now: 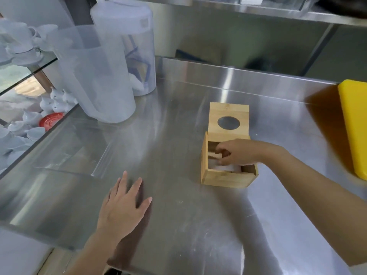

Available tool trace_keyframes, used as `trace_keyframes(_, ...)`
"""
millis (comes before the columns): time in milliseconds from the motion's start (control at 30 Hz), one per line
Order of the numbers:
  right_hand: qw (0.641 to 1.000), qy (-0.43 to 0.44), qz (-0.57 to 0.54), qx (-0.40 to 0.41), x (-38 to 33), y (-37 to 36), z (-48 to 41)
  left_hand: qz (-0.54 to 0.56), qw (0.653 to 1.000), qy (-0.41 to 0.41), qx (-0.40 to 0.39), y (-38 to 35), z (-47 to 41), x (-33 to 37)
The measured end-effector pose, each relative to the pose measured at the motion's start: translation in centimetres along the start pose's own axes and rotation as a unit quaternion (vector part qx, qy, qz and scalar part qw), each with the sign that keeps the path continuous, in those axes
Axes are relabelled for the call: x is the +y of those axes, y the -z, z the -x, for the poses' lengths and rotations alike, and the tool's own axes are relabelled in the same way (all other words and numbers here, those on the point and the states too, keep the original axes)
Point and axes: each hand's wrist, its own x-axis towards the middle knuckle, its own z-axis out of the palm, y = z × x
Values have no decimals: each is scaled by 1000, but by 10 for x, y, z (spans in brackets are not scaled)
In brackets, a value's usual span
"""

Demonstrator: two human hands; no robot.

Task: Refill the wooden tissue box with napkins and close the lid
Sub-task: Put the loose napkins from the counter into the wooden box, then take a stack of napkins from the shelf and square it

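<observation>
Frosted plastic pitchers point(103, 76) at far left of steel counter point(178, 225). Left hand point(123, 205) flat on counter, fingers spread, empty. Wooden tissue box point(228, 176) right of centre, lid point(228, 120) upright, open. Right hand point(236, 152) inside box, fingers curled, pinching white napkins point(224, 168). Yellow board point(355, 124) at far right.

Both arms were bare from wrist to the frame's edge, with no sleeves, watch, rings or gloves visible. The left hand point(123, 205) showed short, plain nails. The right hand point(236, 152) was slightly blurred, so its nails could not be made out.
</observation>
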Motion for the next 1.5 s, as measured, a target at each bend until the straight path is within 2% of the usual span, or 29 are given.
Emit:
trace_keyframes(100, 1000, 5, -12, 3, 6, 21, 18, 26, 998, -5, -52, 27, -18, 18)
trace_keyframes(167, 999, 6, -44, 13, 10, 38, 30, 41, 997, -38, -60, 50, -32, 34)
trace_keyframes(367, 991, 13, -98, 84, 35, 92, 51, 99, 981, -164, 40, 146, -86, 102)
trace_keyframes(500, 984, -13, -97, 152, 63, 147, 54, 165, 953, -238, 85, 216, -134, 158)
trace_keyframes(567, 976, -25, -103, 192, 77, 178, 52, 220, 937, -259, 85, 250, -158, 186)
trace_keyframes(733, 955, -23, -122, 270, 116, 261, 31, 398, 866, -293, 78, 322, -234, 256)
trace_keyframes(833, 931, -27, -131, 339, 135, 305, 9, 511, 813, -274, 57, 347, -280, 291)
trace_keyframes(933, 881, -17, -175, 439, 152, 332, -18, 626, 741, -241, 22, 352, -321, 314)
trace_keyframes(967, 862, -14, -207, 463, 159, 339, -29, 644, 728, -234, 20, 351, -335, 321)
trace_keyframes(1067, 810, -12, -305, 501, 177, 353, -67, 659, 721, -215, 24, 342, -368, 344)
trace_keyframes(1167, 762, -15, -395, 513, 188, 362, -102, 656, 724, -211, 16, 333, -388, 368)
trace_keyframes(1300, 714, -10, -524, 464, 190, 370, -146, 658, 717, -231, -6, 312, -418, 395)
trace_keyframes(1400, 729, -28, -540, 420, 192, 371, -171, 637, 730, -246, -46, 295, -435, 406)
trace_keyframes(1500, 746, -19, -540, 389, 196, 368, -191, 643, 725, -233, -80, 277, -459, 413)
